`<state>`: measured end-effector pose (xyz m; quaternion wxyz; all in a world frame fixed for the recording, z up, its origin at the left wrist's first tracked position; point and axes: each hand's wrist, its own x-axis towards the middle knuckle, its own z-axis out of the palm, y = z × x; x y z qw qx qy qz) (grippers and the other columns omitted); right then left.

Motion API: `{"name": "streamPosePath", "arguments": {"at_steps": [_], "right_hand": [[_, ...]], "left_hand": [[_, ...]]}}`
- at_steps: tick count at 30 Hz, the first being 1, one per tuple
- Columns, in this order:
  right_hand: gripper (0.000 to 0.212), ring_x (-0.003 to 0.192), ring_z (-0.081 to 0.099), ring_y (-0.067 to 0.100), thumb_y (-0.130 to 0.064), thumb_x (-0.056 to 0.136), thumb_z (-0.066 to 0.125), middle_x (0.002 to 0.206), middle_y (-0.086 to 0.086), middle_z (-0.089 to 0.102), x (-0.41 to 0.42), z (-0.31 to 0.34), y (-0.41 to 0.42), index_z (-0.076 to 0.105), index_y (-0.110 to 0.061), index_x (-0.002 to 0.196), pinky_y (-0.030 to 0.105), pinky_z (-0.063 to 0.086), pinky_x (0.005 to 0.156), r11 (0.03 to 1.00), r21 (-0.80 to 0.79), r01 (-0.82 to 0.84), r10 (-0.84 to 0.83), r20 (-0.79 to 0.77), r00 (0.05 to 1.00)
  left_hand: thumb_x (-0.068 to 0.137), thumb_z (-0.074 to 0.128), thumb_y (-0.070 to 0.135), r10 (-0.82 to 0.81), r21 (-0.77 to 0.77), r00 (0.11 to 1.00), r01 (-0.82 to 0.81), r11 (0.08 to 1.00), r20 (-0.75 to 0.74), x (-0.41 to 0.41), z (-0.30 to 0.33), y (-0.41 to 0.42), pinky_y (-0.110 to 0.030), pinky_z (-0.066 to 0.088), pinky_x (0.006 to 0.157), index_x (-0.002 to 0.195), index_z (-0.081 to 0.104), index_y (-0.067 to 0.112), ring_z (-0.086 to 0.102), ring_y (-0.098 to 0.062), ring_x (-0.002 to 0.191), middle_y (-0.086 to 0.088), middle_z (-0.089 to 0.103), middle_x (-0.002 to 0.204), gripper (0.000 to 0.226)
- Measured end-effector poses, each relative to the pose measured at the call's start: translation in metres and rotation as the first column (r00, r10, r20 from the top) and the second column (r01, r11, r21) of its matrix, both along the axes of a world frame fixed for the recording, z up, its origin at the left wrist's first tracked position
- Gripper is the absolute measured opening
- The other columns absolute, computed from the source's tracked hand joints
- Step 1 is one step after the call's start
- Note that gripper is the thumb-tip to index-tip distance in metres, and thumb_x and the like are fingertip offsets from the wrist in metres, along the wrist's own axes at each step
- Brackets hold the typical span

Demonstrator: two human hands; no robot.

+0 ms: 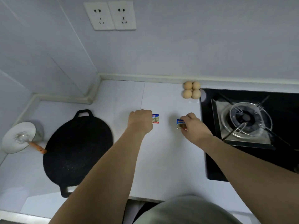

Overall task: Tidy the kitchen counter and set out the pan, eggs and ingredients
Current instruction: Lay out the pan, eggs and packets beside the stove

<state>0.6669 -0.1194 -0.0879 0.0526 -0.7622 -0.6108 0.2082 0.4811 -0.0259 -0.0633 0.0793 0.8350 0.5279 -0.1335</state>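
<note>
- My left hand (140, 121) is gripping a small packet (155, 118) at frame centre.
- My right hand (192, 126) is pinching a second packet (180, 124), just right of centre.
- Four eggs (191, 90) are sitting together above them, at the counter's back edge.
- The black pan (77, 151) is lying lower left.

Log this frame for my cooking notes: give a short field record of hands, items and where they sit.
left hand: holds a small packet over the counter
right hand: pinches a second packet
eggs: four, clustered by the wall, left of the stove
pan: black, flat on the counter, left
bowl: far left, whisk inside
</note>
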Motion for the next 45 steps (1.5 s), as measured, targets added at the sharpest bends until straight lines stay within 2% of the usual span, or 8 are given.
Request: {"name": "streamPosePath", "arguments": {"at_steps": [15,25,28,30,33,35,40,45], "right_hand": [[0.046,0.107,0.053,0.030,-0.017,0.085,0.059,0.127,0.007,0.046,0.084,-0.057,0.043,0.052,-0.014,0.130,0.038,0.041,0.095,0.995,0.047,0.084,-0.084,-0.012,0.996],[0.037,0.115,0.048,0.030,-0.017,0.082,0.063,0.122,0.007,0.056,0.108,-0.113,0.069,0.061,-0.013,0.119,0.039,0.032,0.092,0.903,0.387,0.189,-0.197,-0.019,0.980],[0.043,0.118,0.043,0.025,-0.025,0.083,0.063,0.126,0.004,0.053,0.108,-0.119,0.065,0.057,-0.015,0.124,0.038,0.031,0.097,0.871,0.432,0.233,-0.249,-0.019,0.968],[0.051,0.117,0.040,0.023,-0.032,0.080,0.066,0.127,0.004,0.050,0.108,-0.120,0.063,0.053,-0.014,0.126,0.038,0.031,0.099,0.853,0.450,0.264,-0.287,-0.017,0.958],[0.060,0.115,0.042,0.025,-0.052,0.078,0.064,0.126,0.007,0.050,0.108,-0.122,0.063,0.053,-0.011,0.121,0.039,0.031,0.097,0.847,0.445,0.291,-0.346,0.045,0.937],[0.062,0.113,0.047,0.029,-0.059,0.080,0.059,0.124,0.010,0.052,0.107,-0.124,0.064,0.055,-0.009,0.118,0.037,0.027,0.095,0.857,0.417,0.301,-0.376,0.109,0.920],[0.051,0.110,0.047,0.030,-0.046,0.083,0.065,0.121,0.012,0.054,0.107,-0.125,0.067,0.057,-0.007,0.114,0.038,0.026,0.094,0.821,0.470,0.323,-0.424,0.124,0.897],[0.046,0.110,0.045,0.028,-0.041,0.085,0.053,0.124,0.010,0.052,0.108,-0.125,0.068,0.055,-0.009,0.117,0.037,0.025,0.093,0.838,0.453,0.306,-0.409,0.149,0.900]], "left_hand": [[0.081,0.054,0.012,-0.091,-0.069,0.992,0.097,0.993,0.083,0.114,-0.053,0.043,-0.028,0.035,0.067,0.103,0.056,0.018,0.053,-0.025,0.084,-0.005,0.061,0.100,0.023],[0.085,0.053,0.017,-0.033,-0.083,0.946,0.063,0.995,0.321,0.141,-0.106,0.073,-0.029,0.037,0.065,0.102,0.057,0.018,0.054,-0.025,0.087,-0.003,0.057,0.098,0.017],[0.086,0.059,0.023,0.085,-0.183,0.882,0.002,0.983,0.464,0.147,-0.117,0.067,-0.032,0.045,0.083,0.129,0.052,0.020,0.057,-0.023,0.104,0.000,0.057,0.112,0.044],[0.084,0.067,0.028,0.251,-0.269,0.772,-0.108,0.957,0.584,0.148,-0.123,0.059,-0.032,0.046,0.091,0.140,0.045,0.018,0.058,-0.017,0.100,0.005,0.058,0.110,0.061],[0.080,0.075,0.027,0.371,-0.285,0.565,-0.238,0.928,0.737,0.149,-0.133,0.043,-0.030,0.050,0.082,0.133,0.053,0.017,0.055,-0.005,0.074,0.008,0.058,0.099,0.058],[0.077,0.077,0.024,0.308,-0.192,0.510,-0.267,0.944,0.803,0.150,-0.141,0.036,-0.033,0.051,0.079,0.125,0.059,0.016,0.051,-0.004,0.073,0.008,0.058,0.097,0.051],[0.075,0.078,0.038,0.258,-0.094,0.508,-0.326,0.941,0.822,0.155,-0.152,0.038,-0.044,0.051,0.077,0.112,0.066,0.020,0.050,-0.001,0.071,0.012,0.059,0.098,0.042],[0.077,0.069,0.051,0.165,0.025,0.607,-0.292,0.956,0.777,0.157,-0.158,0.041,-0.045,0.051,0.080,0.110,0.068,0.024,0.061,-0.021,0.089,0.006,0.063,0.108,0.043]]}}
